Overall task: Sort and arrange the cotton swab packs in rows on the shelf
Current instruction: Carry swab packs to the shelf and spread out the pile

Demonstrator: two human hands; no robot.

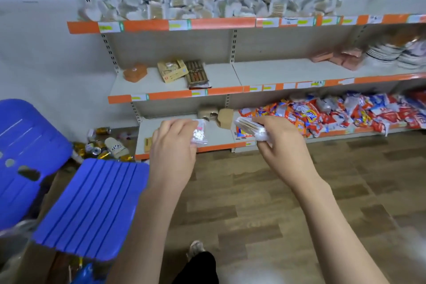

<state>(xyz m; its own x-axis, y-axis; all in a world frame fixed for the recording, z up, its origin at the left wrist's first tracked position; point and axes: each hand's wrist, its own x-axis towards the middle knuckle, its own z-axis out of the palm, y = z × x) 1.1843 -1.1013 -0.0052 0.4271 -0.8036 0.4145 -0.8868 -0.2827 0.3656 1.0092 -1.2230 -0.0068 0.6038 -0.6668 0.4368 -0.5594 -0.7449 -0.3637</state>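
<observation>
**Around the shelving**

Two blue plastic stools [92,205] stand at the left on the wood-patterned floor [299,203]. Crushed cans [96,148] lie by the wall. Red-and-orange sachets [334,114] heap the bottom shelf; stacked plates [389,54] sit on the middle one.

Top-shelf packs [207,4] — blurred, uncountable
</observation>
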